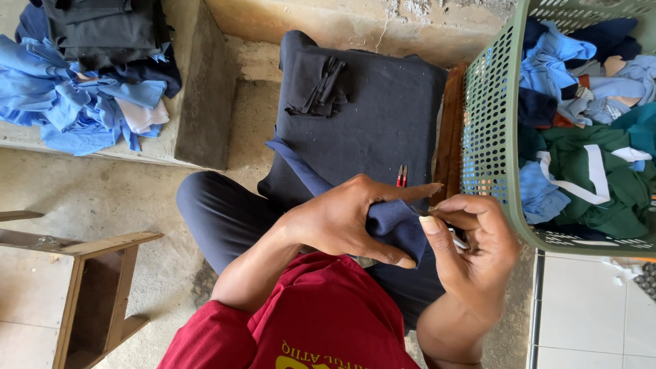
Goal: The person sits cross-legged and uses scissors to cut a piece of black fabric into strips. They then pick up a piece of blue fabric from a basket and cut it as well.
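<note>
Two hands, one cloth: my left hand has its fingers clamped around a fold of soft navy fabric; my right hand pinches a small tool against that fold, its kind unclear. Just beyond my fingertips lies one red-handled thread snip on dark cloth. Right of them stands one green perforated plastic basket, heaped with crumpled garments.

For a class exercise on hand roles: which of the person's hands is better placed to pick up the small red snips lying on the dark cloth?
Probably the right hand: only its fingers pinch the navy fabric, beside the red snips. The left hand is wrapped around the fabric, holding it.
</note>
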